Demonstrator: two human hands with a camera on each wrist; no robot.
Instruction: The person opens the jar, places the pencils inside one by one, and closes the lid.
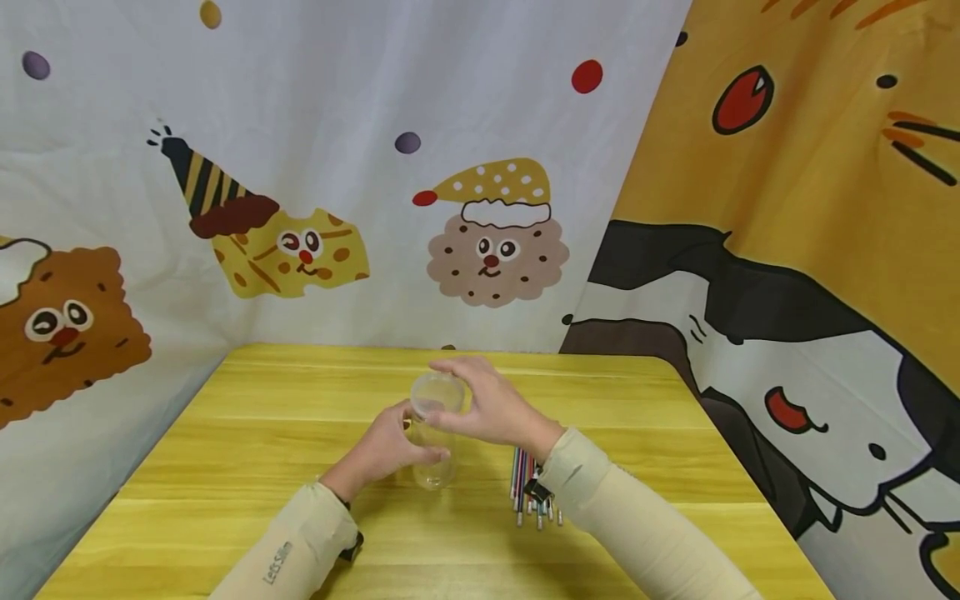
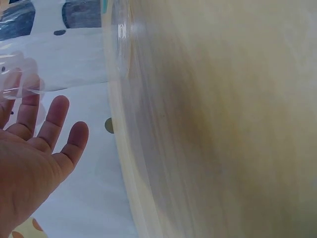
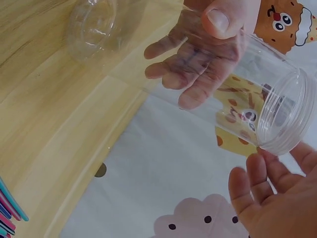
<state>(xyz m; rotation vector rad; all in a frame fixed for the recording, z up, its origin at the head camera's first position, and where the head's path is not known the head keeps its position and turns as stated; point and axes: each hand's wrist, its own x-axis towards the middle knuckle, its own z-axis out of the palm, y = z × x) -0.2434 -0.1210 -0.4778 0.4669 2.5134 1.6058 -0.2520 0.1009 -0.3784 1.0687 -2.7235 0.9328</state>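
Note:
An upright clear plastic jar (image 1: 433, 473) is between the hands near the middle of the table. My left hand (image 1: 386, 446) holds its body from the left, thumb in front; through the transparent wall, the right wrist view shows the fingers behind it. At the top, my right hand (image 1: 491, 404) spans the round clear lid (image 1: 437, 390) with thumb and fingers. The threaded neck (image 3: 277, 111) shows under the lid in the right wrist view. In the left wrist view, the left hand's fingers (image 2: 49, 129) reach beside the see-through wall. No contents show inside the jar.
A bundle of coloured pencils (image 1: 519, 492) lies on the yellow wood-grain table (image 1: 300, 392), right of the jar and partly under the right wrist. Behind the table hangs a cloth (image 1: 322, 100) printed with cartoon figures.

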